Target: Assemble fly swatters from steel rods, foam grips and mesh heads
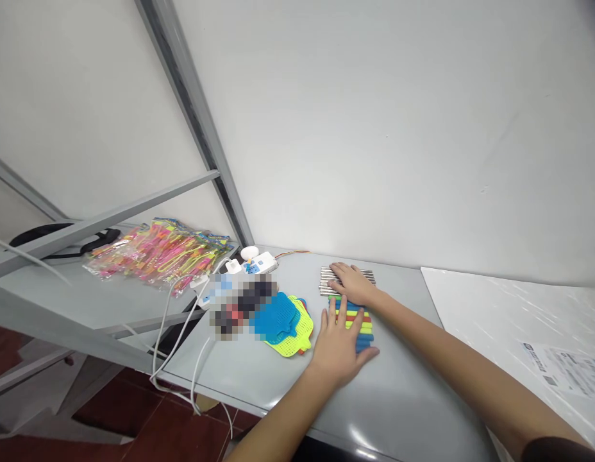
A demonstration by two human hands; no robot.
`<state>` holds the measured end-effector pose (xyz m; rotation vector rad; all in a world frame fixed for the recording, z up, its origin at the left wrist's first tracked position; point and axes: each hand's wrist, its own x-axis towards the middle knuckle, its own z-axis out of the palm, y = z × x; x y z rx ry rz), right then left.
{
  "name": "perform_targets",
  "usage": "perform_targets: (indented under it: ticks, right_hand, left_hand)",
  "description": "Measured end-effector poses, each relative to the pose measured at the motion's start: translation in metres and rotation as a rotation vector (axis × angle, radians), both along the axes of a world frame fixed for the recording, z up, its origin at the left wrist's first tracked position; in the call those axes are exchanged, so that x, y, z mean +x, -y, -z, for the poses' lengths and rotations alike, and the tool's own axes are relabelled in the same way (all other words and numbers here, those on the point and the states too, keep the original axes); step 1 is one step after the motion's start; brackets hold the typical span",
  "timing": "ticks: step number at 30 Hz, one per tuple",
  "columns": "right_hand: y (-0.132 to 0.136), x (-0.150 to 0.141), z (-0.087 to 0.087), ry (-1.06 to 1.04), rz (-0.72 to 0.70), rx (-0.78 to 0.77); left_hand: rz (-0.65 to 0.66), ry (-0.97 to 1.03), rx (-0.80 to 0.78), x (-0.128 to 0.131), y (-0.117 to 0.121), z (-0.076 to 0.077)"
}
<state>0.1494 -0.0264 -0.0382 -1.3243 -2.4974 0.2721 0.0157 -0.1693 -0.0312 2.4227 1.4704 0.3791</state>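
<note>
Two hands lie palm down on the grey table, the fingers of both extended; neither is clenched. Beneath the left hand we find a row of coloured tubes in blue, yellow-green and orange-red, its fingers spread over them and its thumb reaching towards the front edge. The right hand rests across a bundle of metal rods, which lies nearer the rear edge, just behind the tubes. We judge both rows to be pressed flat rather than gripped.

Towards the left edge we note a stack of perforated paddles and, at the rear left corner, a power strip; a pixelated patch between them hides what lies there. White cables hang past the front left corner.

We judge rolling to be the chief hazard: both rows look round, so uneven pressure or a sideways push could splay them, send rods in among the tubes, or carry pieces towards the front edge. A forearm brushing the paddles could make the loose stack slide, and a snagged cable could drag the strip out of its corner.
</note>
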Motion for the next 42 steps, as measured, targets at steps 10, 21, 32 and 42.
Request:
perform_targets:
  ticks: [10, 21, 32, 42]
  right_hand:
    - [0.009, 0.052, 0.004, 0.049, -0.029, -0.070]
    - [0.009, 0.084, -0.004, 0.114, -0.041, -0.156]
    - [0.056, 0.091, -0.043, -0.033, 0.136, -0.063]
    - [0.239, 0.100, 0.016, 0.091, 0.525, -0.055]
  left_hand:
    - [0.099, 0.003, 0.004, 0.041, 0.002, 0.010]
    - [0.150, 0.019, 0.057, 0.052, 0.004, 0.001]
    - [0.149, 0.053, 0.118, 0.034, 0.026, 0.000]
    - [0.054, -0.058, 0.123, -0.022, 0.063, 0.020]
